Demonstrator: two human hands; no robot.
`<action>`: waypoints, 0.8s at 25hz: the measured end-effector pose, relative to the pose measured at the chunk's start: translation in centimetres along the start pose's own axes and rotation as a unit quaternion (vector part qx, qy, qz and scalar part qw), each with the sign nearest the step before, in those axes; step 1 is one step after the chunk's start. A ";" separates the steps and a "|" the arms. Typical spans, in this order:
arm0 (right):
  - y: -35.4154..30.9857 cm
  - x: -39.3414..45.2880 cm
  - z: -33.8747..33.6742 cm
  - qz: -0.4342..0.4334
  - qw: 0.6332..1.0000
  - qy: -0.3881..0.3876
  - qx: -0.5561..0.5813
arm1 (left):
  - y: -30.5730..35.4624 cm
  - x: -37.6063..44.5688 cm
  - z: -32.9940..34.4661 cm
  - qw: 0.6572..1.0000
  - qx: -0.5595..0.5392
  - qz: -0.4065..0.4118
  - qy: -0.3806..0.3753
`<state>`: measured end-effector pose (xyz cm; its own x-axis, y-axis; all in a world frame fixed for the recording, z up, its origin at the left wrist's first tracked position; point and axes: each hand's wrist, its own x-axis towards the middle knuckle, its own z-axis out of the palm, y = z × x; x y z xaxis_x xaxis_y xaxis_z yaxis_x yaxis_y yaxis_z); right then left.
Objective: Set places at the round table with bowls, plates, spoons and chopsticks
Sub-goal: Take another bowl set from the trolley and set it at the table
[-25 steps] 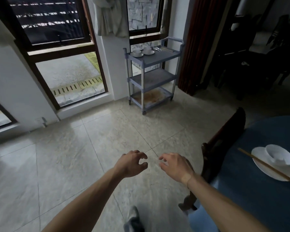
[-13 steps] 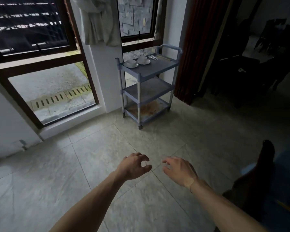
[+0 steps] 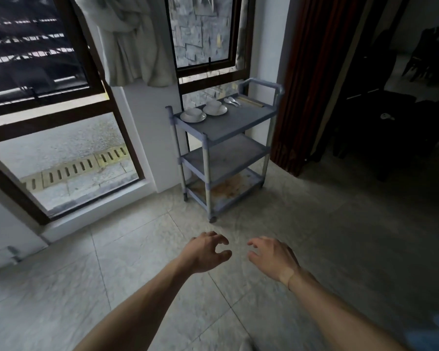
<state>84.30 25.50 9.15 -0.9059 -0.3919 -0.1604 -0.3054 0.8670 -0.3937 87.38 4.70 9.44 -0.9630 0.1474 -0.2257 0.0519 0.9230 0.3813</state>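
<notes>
- Head view: both forearms extended forward over the tiled floor (image 3: 314, 236), neither touching anything.
- The left hand (image 3: 204, 253) was empty, its fingers (image 3: 219, 240) curled loosely with the thumb apart from them, so the hand stood partly open and gripped nothing.
- The right hand (image 3: 274, 257) was likewise empty, palm down, fingers (image 3: 255, 243) spread and slightly bent; it held nothing.
- The two hands were near each other but not touching.
- A three-shelf grey cart (image 3: 241, 122) stood ahead of the hands, well apart from them, against the white wall between a window and a dark red curtain (image 3: 322, 79).
- On the cart's top shelf sat the remaining tableware. Nearest the left corner was a white plate (image 3: 186, 119) with a white bowl (image 3: 193, 113) standing on it.
- Just beside it, further back, was a second plate (image 3: 222, 111) carrying a second bowl (image 3: 213, 105); whether the two plates touched could not be told.
- Behind these lay white spoons (image 3: 232, 100), close together; their exact number was not clear.
- Beside the spoons, along the rear right edge, lay pale chopsticks (image 3: 251, 102), roughly parallel to the shelf edge.
- The middle shelf appeared bare; the bottom shelf showed brownish staining.
- A pale curtain (image 3: 134, 46) hung bunched above and to the left of the cart.
- The room to the right was too dark for its contents to be identified.
</notes>
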 end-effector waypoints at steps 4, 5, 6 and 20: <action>3.4 7.2 -3.3 -0.005 1.000 0.000 0.003 | 0.6 7.9 -2.3 1.000 -0.001 -0.011 0.012; 4.4 8.9 -4.0 -0.005 1.000 0.003 0.002 | 0.6 9.8 -2.7 1.000 0.000 -0.011 0.013; 5.1 10.4 -4.5 -0.007 1.000 0.003 0.000 | 0.6 11.5 -2.9 1.000 0.002 -0.012 0.012; 13.0 33.4 -8.8 0.011 1.000 -0.011 -0.022 | -2.4 38.3 -6.2 0.999 -0.002 0.016 -0.033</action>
<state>47.50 26.40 6.64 -0.9062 -0.3781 -0.1894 -0.2979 0.8886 -0.3487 48.69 5.91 5.41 -0.9414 0.1995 -0.2719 0.0809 0.9163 0.3922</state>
